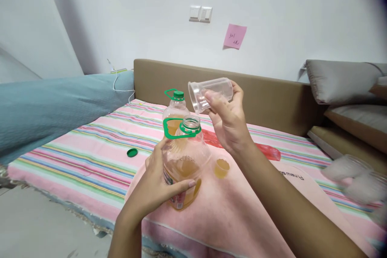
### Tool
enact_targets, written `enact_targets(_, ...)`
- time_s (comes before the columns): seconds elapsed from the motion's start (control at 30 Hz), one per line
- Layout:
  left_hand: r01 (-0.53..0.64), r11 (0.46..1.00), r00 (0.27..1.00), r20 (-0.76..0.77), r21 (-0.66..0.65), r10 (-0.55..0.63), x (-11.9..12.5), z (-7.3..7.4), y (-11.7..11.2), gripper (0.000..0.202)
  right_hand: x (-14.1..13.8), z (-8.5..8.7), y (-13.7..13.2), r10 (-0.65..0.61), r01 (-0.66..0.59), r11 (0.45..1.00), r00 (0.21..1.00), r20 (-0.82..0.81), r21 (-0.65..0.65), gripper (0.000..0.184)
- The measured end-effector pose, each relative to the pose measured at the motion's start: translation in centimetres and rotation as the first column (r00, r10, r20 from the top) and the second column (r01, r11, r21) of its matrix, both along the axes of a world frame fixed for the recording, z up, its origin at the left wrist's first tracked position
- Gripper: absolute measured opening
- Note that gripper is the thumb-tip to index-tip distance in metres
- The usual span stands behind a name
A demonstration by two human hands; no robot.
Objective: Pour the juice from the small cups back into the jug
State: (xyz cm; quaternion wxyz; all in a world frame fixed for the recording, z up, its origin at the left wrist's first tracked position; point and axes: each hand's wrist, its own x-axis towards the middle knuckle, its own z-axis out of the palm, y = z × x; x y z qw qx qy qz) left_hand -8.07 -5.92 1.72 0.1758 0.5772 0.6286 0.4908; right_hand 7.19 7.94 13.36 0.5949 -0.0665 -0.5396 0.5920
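Observation:
My left hand is wrapped round an uncapped clear plastic bottle with a green handle ring, about a third full of amber liquid. My right hand holds an empty clear plastic cup tipped on its side, mouth towards the left, just above and right of the bottle's open neck. Behind it stands a second bottle with its green cap on. A small cup of amber liquid sits on the pink cloth beside the held bottle. A loose green cap lies on the striped cover.
The striped cover lies over a bed with a tan headboard. A blue-grey blanket is at the left, grey cushions at the right. Blurred clear cups show at the right edge. A red packet lies behind my right arm.

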Motion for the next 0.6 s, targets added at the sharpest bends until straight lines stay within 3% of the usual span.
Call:
enact_targets(0.13,-0.003,1.0,1.0,0.002,-0.006,0.003,0.0,0.0,0.0,0.114,0.0,-0.2,0.3,0.033,-0.041,0.99,0.998,-0.056,-0.138,0.074)
enact_targets(0.3,-0.011,0.999,1.0,-0.014,-0.03,0.01,-0.1,0.0,0.0,0.113,0.9,-0.8,1.0,0.032,-0.065,0.957,0.992,-0.119,-0.283,0.052)
enact_targets(0.6,-0.031,0.999,0.994,-0.11,-0.027,0.028,-0.5,-0.2,0.1,0.111,4.6,-3.0,2.8,-0.057,-0.024,0.893,0.984,-0.167,-0.449,0.052)
